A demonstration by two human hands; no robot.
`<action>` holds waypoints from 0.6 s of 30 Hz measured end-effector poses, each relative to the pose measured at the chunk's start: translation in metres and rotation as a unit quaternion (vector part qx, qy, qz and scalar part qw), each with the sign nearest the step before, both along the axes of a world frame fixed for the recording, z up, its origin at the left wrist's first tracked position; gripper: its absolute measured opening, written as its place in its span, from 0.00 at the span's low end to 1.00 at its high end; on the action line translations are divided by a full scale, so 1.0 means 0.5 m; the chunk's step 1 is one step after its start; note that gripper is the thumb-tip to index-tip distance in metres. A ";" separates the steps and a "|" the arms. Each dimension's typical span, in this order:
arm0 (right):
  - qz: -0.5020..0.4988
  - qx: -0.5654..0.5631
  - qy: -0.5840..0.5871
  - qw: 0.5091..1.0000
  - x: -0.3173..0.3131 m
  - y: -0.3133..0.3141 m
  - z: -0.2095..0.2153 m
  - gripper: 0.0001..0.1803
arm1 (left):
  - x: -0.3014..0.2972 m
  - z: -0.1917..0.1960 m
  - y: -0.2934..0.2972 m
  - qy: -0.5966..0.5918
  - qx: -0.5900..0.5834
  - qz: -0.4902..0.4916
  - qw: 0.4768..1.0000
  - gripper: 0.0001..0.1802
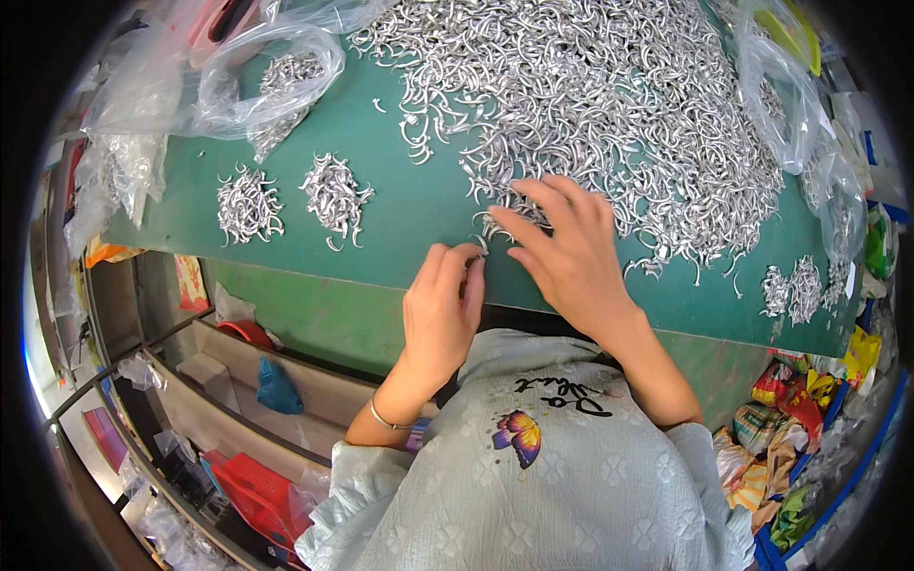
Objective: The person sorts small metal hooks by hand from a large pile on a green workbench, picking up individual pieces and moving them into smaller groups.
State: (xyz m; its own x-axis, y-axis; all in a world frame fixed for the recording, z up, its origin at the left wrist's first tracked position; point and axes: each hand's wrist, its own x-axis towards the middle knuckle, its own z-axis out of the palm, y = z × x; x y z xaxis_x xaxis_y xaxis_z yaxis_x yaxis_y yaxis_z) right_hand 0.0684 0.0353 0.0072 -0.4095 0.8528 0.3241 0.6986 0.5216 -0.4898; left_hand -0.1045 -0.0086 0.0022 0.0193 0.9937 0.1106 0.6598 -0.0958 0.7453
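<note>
My left hand [444, 297] is at the near edge of the green table [400, 200], thumb and fingers pinched on a small curved silver metal piece [481, 245]. Just right of it, my right hand [573, 249] has its fingers spread and bent over the near left edge of a large heap of similar curved metal pieces [590, 105]. Several of these pieces lie under and beside its fingertips. Whether its fingers touch any of them is hard to make out.
Two small piles, one at the left [249, 205] and one beside it [335, 197], sit on the table. Behind them lies an open clear plastic bag [271, 81] with more pieces. Further small piles [804, 288] lie at the right. Below left stands a red plastic basket [257, 495].
</note>
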 end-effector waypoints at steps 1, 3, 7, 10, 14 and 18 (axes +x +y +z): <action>0.022 0.009 -0.020 1.000 -0.007 0.006 -0.006 0.19 | -0.003 -0.001 0.004 -0.003 0.008 0.015 1.000 0.10; 0.003 -0.003 -0.034 0.999 -0.005 0.001 -0.015 0.15 | -0.019 -0.004 0.015 -0.001 0.028 0.050 0.998 0.10; -0.059 0.025 -0.050 0.997 0.046 -0.013 -0.025 0.10 | -0.065 -0.012 0.042 0.065 0.078 0.113 0.988 0.08; -0.120 0.053 -0.059 0.990 0.079 -0.023 -0.032 0.11 | -0.076 -0.022 0.060 0.095 0.091 0.128 0.983 0.12; -0.182 0.069 -0.030 0.980 0.076 -0.030 -0.022 0.12 | -0.063 -0.018 0.063 0.161 0.125 0.153 0.967 0.18; -0.110 0.014 -0.005 0.994 0.008 -0.017 0.001 0.12 | -0.047 -0.028 0.057 0.149 0.125 0.143 0.970 0.19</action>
